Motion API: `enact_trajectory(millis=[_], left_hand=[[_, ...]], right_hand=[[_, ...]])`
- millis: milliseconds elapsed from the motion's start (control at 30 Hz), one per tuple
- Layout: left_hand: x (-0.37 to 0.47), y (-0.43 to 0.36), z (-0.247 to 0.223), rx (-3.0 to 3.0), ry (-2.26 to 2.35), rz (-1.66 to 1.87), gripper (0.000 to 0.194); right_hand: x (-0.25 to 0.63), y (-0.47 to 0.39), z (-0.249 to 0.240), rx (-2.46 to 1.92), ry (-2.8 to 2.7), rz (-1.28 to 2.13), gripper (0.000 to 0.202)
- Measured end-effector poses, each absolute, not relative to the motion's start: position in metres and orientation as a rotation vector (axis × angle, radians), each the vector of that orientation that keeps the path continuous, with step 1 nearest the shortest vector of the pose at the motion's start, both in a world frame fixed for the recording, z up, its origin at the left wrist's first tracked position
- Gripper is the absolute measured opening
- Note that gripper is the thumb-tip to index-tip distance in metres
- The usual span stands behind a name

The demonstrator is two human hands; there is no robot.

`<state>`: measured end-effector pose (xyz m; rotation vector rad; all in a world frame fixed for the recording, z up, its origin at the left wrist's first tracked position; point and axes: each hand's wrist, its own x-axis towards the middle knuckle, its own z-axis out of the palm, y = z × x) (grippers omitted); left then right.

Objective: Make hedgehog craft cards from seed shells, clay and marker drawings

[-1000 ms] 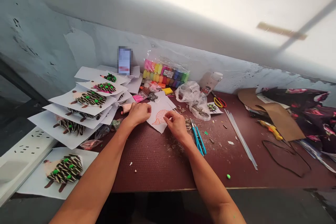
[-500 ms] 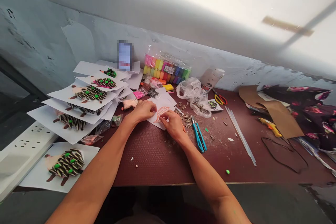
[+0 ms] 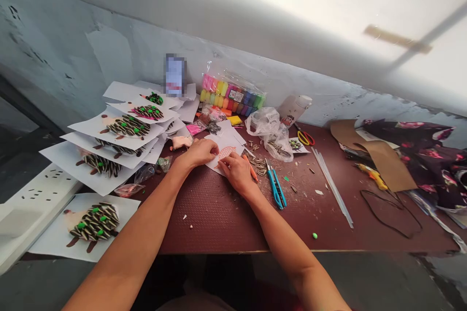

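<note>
A white sheet of paper (image 3: 225, 137) with an orange scale-patterned drawing (image 3: 227, 151) lies on the dark red table. My left hand (image 3: 201, 151) rests at the paper's left side, fingers bent and pressed together over its edge. My right hand (image 3: 235, 171) is over the lower part of the drawing, fingertips pinched close to the paper. What either hand pinches, if anything, is too small or hidden. Beside my right hand lies an orange pen-like stick (image 3: 251, 169), then a heap of striped sunflower seeds (image 3: 260, 166). Pale pink clay (image 3: 181, 142) sits just beyond my left hand.
Stacked sheets with seed hedgehogs (image 3: 127, 127) and a power strip (image 3: 40, 194) are at left. Behind stand a phone (image 3: 175, 75), a coloured clay pack (image 3: 233, 95) and a bottle (image 3: 297, 107). A blue cutter (image 3: 276, 187), scissors (image 3: 305, 137), glue sticks (image 3: 333, 189) and glue gun (image 3: 372, 176) lie right.
My right hand has shifted slightly left and down across the drawing, showing more of the orange stick beside it. My left hand stays at the paper's edge. The camera view has moved a little.
</note>
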<state>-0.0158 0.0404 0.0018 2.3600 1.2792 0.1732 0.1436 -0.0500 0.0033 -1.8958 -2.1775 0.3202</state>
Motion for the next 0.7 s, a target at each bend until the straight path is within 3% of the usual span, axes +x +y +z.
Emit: enact_trajectory(millis=[400,700], left_hand=[[-0.015,0.040,0.002,2.341,1.319,0.164,0.031],[-0.016,0.042,-0.001,2.320,1.302,0.202,0.029]], right_hand=[[0.146,-0.056,0.011,-1.960,-2.221,0.231,0.039],[0.140,-0.069,0.012,-1.975,-2.338,0.118,0.039]])
